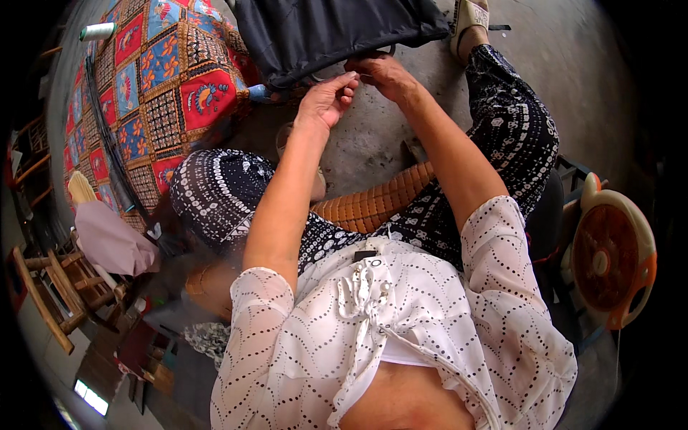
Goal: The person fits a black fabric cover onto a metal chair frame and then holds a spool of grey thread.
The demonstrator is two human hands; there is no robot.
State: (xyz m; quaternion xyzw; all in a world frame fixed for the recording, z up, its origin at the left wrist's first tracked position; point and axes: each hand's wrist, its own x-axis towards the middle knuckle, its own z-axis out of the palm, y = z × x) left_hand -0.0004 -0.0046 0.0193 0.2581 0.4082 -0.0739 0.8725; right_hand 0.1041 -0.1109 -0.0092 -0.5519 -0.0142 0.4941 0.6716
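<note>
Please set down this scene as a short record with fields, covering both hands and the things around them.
Left hand: close beside the right hand; whether its grip holds something is too small to tell
Right hand: at the lower edge of the black fabric; fingertips partly hidden
Black fabric: beyond the hands, top centre
Left side: patchwork-patterned cloth, pale spool by its edge, wooden frame lower down
Right side: round cream-and-orange object, apparently a fan
</note>
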